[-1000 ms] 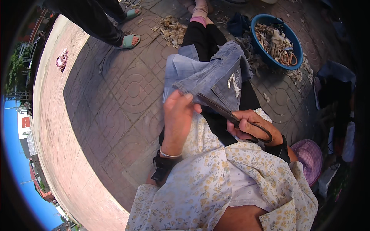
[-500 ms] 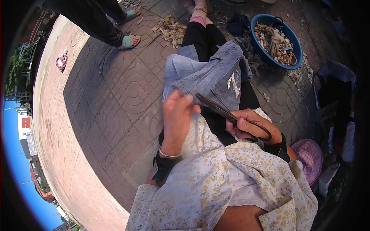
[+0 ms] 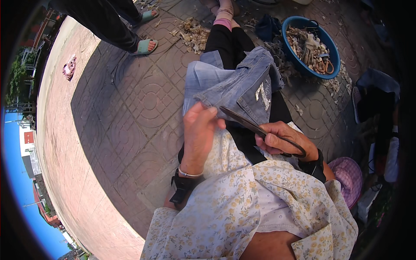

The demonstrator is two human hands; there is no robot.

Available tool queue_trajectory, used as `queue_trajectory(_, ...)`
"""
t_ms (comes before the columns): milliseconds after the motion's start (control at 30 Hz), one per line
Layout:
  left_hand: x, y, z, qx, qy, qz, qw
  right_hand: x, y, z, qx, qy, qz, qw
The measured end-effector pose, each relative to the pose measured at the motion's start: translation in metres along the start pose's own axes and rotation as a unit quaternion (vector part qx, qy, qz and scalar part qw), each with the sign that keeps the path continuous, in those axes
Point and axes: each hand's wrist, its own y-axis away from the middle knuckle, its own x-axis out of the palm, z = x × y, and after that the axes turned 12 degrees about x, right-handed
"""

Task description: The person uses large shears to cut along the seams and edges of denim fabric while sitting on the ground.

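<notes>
Across my legs lies a piece of blue denim clothing (image 3: 229,80) with frayed edges and a light printed patch on its right part. My left hand (image 3: 199,132) pinches the garment's near edge between thumb and fingers. In my right hand (image 3: 288,139) is a pair of dark metal scissors (image 3: 238,117), its handle loops wrapped by my fingers. The blades point up and left, their tips close to the denim just right of my left thumb. They look closed or almost closed.
Beyond my right knee stands a blue basin (image 3: 287,45) holding scraps and a glove (image 3: 310,47). Scraps (image 3: 193,35) litter the paving near my feet. A person in green sandals (image 3: 145,47) stands at the far left. A pink checked hat (image 3: 346,180) lies at my right.
The scissors have turned slightly in my right hand, and their handle loops look narrower than before. My left hand and the denim have barely moved.
</notes>
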Motion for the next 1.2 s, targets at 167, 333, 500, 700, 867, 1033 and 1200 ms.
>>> queue_trajectory(167, -0.001, 0.001, 0.001, 0.004, -0.011, -0.004, 1.000, 0.000, -0.002, 0.000, 0.002, -0.019, 0.010, 1.000)
queue_trajectory(333, 0.004, 0.001, -0.004, 0.012, -0.015, 0.002, 1.000, 0.006, -0.007, -0.005, -0.027, -0.053, 0.005, 0.998)
queue_trajectory(500, 0.004, 0.000, -0.005, 0.017, -0.016, -0.001, 1.000, 0.004, -0.014, -0.014, -0.041, -0.001, -0.013, 0.999)
queue_trajectory(700, -0.004, 0.007, 0.006, -0.018, -0.092, 0.018, 0.995, 0.008, -0.020, -0.013, -0.062, 0.057, -0.063, 0.995)
queue_trajectory(867, -0.002, 0.002, 0.000, 0.016, -0.012, -0.007, 1.000, 0.013, -0.015, 0.003, -0.071, -0.068, -0.077, 0.992)
queue_trajectory(1033, -0.008, -0.003, -0.006, 0.037, -0.013, -0.013, 0.999, 0.005, -0.007, -0.003, -0.062, -0.078, -0.034, 0.994)
queue_trajectory(1200, -0.001, -0.002, -0.006, 0.028, -0.019, -0.026, 0.999, 0.007, -0.008, -0.009, -0.036, -0.088, 0.006, 0.995)
